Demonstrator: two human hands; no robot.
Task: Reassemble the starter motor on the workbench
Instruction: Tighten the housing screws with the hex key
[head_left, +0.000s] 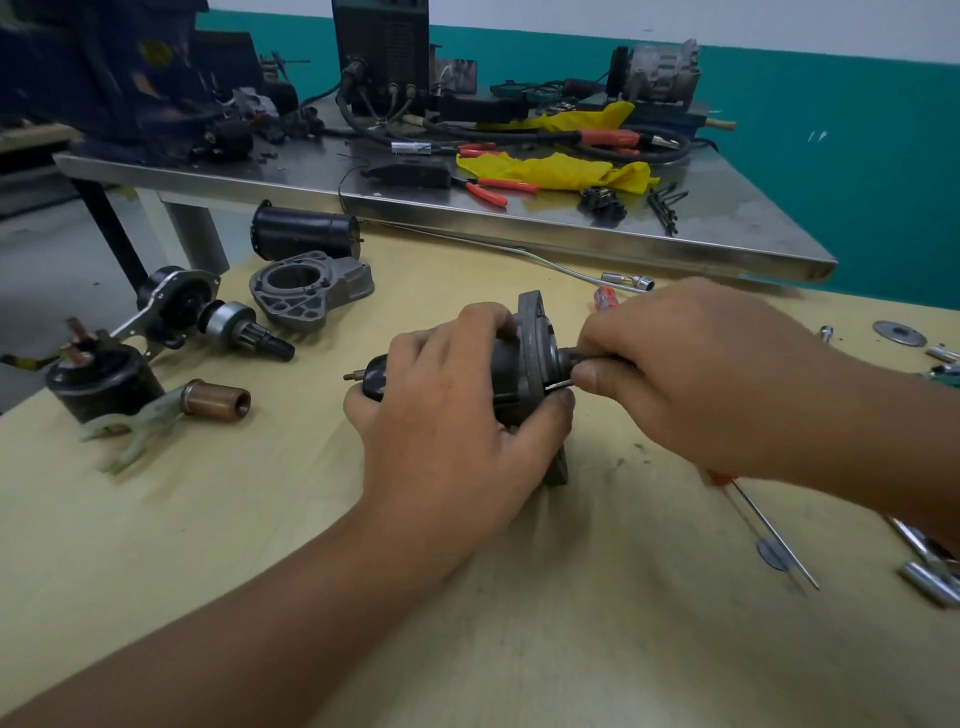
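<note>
Nearest the camera, two bare forearms reach in over the pale yellow wooden table (519, 623). The left hand (447, 410) wraps its fingers around the dark cylindrical starter motor body with its grey cast end plate (530, 343), which lies on its side at the table's centre. The right hand (691, 374) pinches a thin metal pin (558, 385) against the end plate, fingers curled closed on it.

To the left lie five loose parts: one black cylindrical housing (306, 231) far back, one grey cast aluminium nose bracket (311, 286) just nearer, one pinion drive assembly on a shiny plate (208, 312), one black solenoid (98, 376) at the left edge, and one copper-coloured plunger with a pale fork lever (176, 410) beside it.

On the right, one long thin screwdriver (769, 530) passes under the right forearm; one flat metal washer (898, 333) and several shiny sockets lie near the right edge.

Beyond stands one stainless steel table (571, 218) carrying yellow rags (561, 169), two red-handled pliers (488, 189), cables and dark machinery. The wall behind is teal below, white above
</note>
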